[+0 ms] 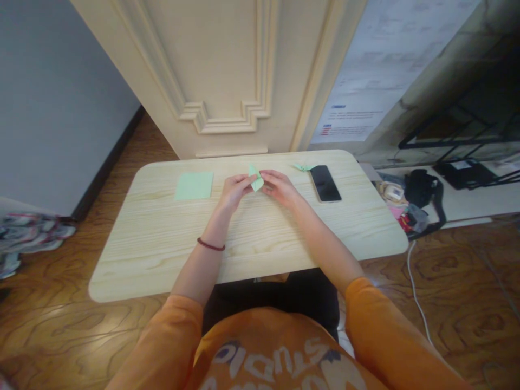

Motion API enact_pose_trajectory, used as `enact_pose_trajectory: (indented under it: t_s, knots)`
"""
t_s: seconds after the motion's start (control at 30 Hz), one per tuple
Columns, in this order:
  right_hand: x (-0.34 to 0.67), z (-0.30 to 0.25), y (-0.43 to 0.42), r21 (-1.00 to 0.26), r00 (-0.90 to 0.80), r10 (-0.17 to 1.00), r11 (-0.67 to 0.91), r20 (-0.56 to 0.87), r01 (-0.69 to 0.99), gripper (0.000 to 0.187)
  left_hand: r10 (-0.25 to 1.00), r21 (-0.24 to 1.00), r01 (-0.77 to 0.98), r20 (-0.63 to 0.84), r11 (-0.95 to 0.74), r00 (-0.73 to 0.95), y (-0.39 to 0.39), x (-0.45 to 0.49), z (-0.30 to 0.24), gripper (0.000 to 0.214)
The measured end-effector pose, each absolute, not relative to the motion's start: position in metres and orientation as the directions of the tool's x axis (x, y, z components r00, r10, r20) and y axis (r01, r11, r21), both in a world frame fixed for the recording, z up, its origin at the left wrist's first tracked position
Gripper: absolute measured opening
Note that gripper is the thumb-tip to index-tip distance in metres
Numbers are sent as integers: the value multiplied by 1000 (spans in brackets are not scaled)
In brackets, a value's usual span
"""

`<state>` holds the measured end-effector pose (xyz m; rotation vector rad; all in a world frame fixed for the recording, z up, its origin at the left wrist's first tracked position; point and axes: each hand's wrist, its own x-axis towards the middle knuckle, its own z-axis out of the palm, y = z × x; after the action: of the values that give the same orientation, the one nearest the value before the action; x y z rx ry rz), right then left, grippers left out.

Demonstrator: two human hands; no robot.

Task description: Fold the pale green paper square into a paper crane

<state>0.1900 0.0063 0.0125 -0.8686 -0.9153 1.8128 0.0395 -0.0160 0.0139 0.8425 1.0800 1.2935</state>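
Together our left hand (233,190) and right hand (280,187) pinch a small folded green paper (255,179) between their fingertips, holding it just above the far middle of the counter (244,238). Off to the left a flat green sheet (194,186) lies on the wood, and to the right a dark phone (325,183) rests just beside another folded green piece (303,167).
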Motion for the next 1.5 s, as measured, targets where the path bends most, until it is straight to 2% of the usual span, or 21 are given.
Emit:
enact_pose_trajectory:
  t_s: [0.13, 0.33, 0.83, 1.1, 1.5]
  knots:
    - [191, 12, 6, -863, -366, 914, -320, -174, -390, 36, 988, 939, -318, -146, 127, -39, -16, 40, 13, 48]
    - [189, 12, 5, -892, -302, 937, -280, -173, -356, 37, 990, 949, -286, -141, 135, -2, -17, 42, 8, 50]
    - [191, 9, 7, -872, -292, 949, -240, -119, -426, 32, 987, 931, -328, -148, 160, 61, -20, 43, 16, 40]
    - [194, 9, 9, -868, -264, 962, -188, -69, -459, 20, 990, 923, -359, -137, 142, 38, -19, 42, 16, 40]
    - [193, 13, 8, -856, -241, 965, -207, -100, -474, 19, 991, 929, -349, -137, 127, -4, -19, 41, 18, 44]
